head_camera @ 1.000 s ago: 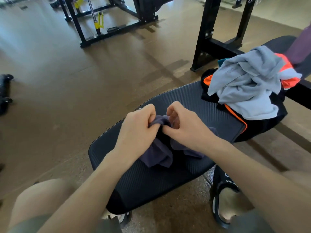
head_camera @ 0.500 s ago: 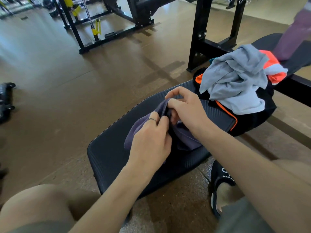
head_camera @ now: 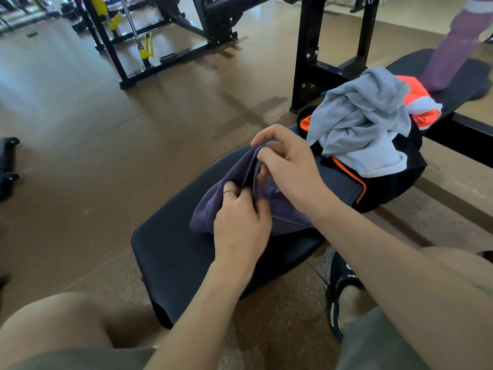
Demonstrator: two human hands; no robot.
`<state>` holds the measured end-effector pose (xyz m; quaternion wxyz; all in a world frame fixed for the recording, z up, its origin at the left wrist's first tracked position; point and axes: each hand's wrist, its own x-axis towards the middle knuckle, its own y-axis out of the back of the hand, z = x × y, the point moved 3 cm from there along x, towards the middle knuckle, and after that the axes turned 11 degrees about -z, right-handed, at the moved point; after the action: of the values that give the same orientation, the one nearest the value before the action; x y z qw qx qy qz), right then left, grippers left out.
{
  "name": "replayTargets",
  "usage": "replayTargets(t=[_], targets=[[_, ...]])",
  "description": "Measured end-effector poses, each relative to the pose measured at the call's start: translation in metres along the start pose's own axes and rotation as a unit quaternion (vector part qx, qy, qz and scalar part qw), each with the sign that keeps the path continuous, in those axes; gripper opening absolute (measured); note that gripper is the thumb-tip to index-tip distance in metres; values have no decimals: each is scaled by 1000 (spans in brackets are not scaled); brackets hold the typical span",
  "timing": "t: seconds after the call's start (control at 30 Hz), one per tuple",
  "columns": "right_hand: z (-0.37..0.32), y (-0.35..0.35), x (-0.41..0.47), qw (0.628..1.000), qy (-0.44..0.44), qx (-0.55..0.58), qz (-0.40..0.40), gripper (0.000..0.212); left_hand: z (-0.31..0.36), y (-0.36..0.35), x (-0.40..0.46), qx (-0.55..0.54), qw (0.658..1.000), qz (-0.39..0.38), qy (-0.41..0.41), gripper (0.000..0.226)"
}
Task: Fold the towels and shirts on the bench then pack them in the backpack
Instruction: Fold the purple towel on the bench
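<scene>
A purple towel (head_camera: pixel 213 206) lies bunched on the black padded bench (head_camera: pixel 173 252). My left hand (head_camera: pixel 240 222), with a ring on one finger, grips its near folds. My right hand (head_camera: pixel 288 166) pinches the towel's upper edge and holds it lifted off the pad. Further along the bench stands a black backpack (head_camera: pixel 394 188) with orange trim. A crumpled grey shirt (head_camera: pixel 362 124) lies on top of it, and an orange and white garment (head_camera: pixel 418 102) sits behind that.
A black rack upright (head_camera: pixel 306 54) rises just behind the bench. More gym machines (head_camera: pixel 149 36) stand on the brown floor at the back left. A person's purple-clad leg (head_camera: pixel 453 49) is at the far right. My sandalled foot (head_camera: pixel 344 295) rests below the bench.
The towel, earlier bunched low between both hands, is now drawn up and spread. My right hand rose with its edge while my left hand slid nearer along the fabric.
</scene>
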<state>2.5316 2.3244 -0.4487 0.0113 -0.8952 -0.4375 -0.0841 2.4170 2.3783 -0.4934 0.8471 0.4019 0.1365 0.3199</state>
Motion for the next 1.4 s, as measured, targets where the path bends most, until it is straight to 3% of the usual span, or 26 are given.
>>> replayTargets(t=[0.2,0.47,0.57,0.7,0.87,0.97,1.07,1.17,1.27,1.4], targets=[[-10,21,3,981,84,-121,129,18,-17,25,-1,219,975,-33,-2,13],[-12,53,6,952,85,-207,206,17,-31,93,-2,355,915,17,-189,23],[-13,57,5,953,78,-205,211,16,-19,129,2,354,905,73,-225,26],[-12,57,2,959,77,-196,192,12,0,163,3,293,918,128,-236,15],[-11,65,-8,964,29,-167,205,11,-2,170,4,268,920,62,-278,13],[-8,71,-6,964,-25,-202,169,13,-4,169,0,225,929,13,-293,9],[-5,63,-4,923,-92,-371,39,36,-4,166,-3,167,936,-22,-309,5],[-24,32,-10,880,-24,-468,-77,50,2,165,-4,146,931,-52,-330,5],[-38,-9,-20,908,-3,-384,-165,37,11,167,-5,144,921,-58,-357,4],[-46,-41,-31,948,5,-292,-128,10,16,173,-8,141,915,-59,-374,2]])
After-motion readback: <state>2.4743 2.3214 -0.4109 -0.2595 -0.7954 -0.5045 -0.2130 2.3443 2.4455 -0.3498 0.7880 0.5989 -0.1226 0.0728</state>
